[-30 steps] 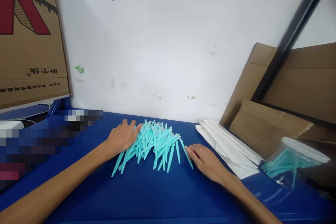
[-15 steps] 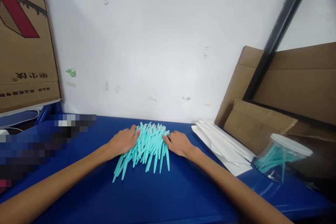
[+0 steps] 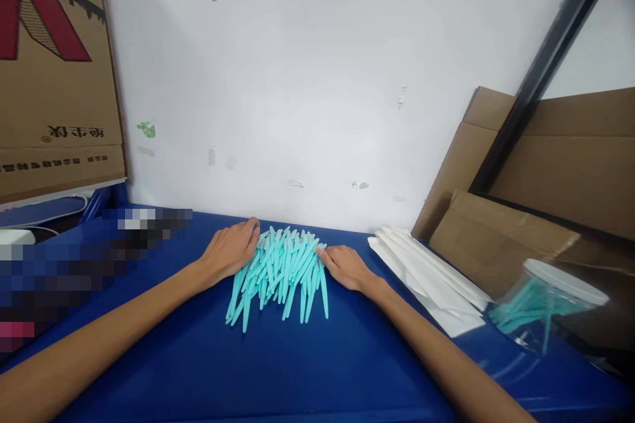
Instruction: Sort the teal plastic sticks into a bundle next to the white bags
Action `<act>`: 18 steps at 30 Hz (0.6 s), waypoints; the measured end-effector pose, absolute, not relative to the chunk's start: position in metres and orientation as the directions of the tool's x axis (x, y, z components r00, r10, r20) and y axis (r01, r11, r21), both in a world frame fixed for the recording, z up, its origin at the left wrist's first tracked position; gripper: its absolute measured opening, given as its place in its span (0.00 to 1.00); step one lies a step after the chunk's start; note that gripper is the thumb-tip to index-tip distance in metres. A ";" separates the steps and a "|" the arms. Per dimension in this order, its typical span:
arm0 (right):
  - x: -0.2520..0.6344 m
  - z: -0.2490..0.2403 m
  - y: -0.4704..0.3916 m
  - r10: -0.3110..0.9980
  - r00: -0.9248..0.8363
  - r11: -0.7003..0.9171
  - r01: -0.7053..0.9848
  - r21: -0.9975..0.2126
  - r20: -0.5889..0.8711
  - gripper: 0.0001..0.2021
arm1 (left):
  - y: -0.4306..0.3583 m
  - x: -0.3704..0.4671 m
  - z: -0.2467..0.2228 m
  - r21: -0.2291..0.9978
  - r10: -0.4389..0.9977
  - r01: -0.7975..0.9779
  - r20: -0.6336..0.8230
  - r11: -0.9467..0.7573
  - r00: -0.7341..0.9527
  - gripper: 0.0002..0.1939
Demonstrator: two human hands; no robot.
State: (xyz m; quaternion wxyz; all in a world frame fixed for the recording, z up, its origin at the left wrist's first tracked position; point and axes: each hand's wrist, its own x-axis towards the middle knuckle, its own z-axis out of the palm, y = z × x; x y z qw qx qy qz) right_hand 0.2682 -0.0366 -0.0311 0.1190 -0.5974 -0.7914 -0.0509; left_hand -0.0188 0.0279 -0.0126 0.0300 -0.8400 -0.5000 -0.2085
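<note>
A loose pile of slim turquoise plastic sticks point(image 3: 288, 268), tapered at the near ends and paler at the far ends, lies on the blue table point(image 3: 278, 370). At the pile's left edge rests my left hand point(image 3: 232, 248), back upward, fingers loosely bent and partly hidden against the sticks. My right hand point(image 3: 347, 266) is at the opposite edge, its fingertips touching the outermost sticks. Neither hand is closed round a stick; both are open and flank the pile.
White paper sheets or bags point(image 3: 426, 281) lie right of the pile. Beyond them stands a clear tub point(image 3: 546, 307) with a white rim, holding more turquoise sticks. Cardboard point(image 3: 501, 228) leans behind it. A printed carton point(image 3: 59, 99) is at left; a white wall point(image 3: 307, 79) rises behind.
My view has shifted slightly left. The pile's near ends now sit more evenly and farther from me. My left thumb has moved off the top of the sticks.
</note>
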 end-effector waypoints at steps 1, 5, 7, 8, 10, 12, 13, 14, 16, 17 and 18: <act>0.268 -0.030 -0.037 0.932 -0.266 0.291 0.954 -0.071 0.245 0.35 | 0.027 -0.018 -0.013 0.146 0.819 0.855 0.403 -0.498 0.409 0.24; 0.269 -0.028 -0.039 0.935 -0.271 0.299 0.949 -0.098 0.227 0.34 | 0.025 -0.017 -0.023 0.169 0.792 0.827 0.441 -0.536 0.423 0.29; 0.270 -0.026 -0.040 0.942 -0.247 0.277 0.955 -0.110 0.225 0.35 | 0.025 -0.017 -0.028 0.229 0.811 0.804 0.378 -0.549 0.447 0.32; 0.270 -0.025 -0.040 0.945 -0.231 0.261 0.959 -0.111 0.230 0.36 | 0.025 -0.018 -0.031 0.265 0.824 0.793 0.329 -0.549 0.461 0.33; 0.270 -0.023 -0.042 0.951 -0.200 0.231 0.967 -0.109 0.237 0.36 | 0.024 -0.019 -0.033 0.323 0.841 0.777 0.233 -0.540 0.488 0.35; 0.270 -0.021 -0.043 0.956 -0.181 0.208 0.973 -0.100 0.232 0.36 | 0.022 -0.019 -0.033 0.350 0.833 0.757 0.183 -0.551 0.522 0.35; 0.270 -0.020 -0.044 0.958 -0.178 0.204 0.974 -0.097 0.225 0.36 | 0.021 -0.020 -0.031 0.354 0.824 0.746 0.178 -0.563 0.538 0.36; 0.269 -0.020 -0.044 0.959 -0.180 0.204 0.974 -0.093 0.219 0.35 | 0.019 -0.020 -0.029 0.355 0.813 0.734 0.181 -0.579 0.554 0.35; 0.268 -0.020 -0.045 0.958 -0.190 0.213 0.973 -0.088 0.215 0.33 | 0.015 -0.019 -0.024 0.358 0.787 0.706 0.185 -0.611 0.588 0.35; 0.267 -0.020 -0.045 0.956 -0.196 0.219 0.972 -0.088 0.217 0.31 | 0.013 -0.019 -0.022 0.360 0.776 0.693 0.182 -0.625 0.604 0.34; 0.266 -0.020 -0.045 0.953 -0.201 0.226 0.970 -0.092 0.228 0.30 | 0.011 -0.018 -0.020 0.361 0.765 0.682 0.178 -0.636 0.618 0.34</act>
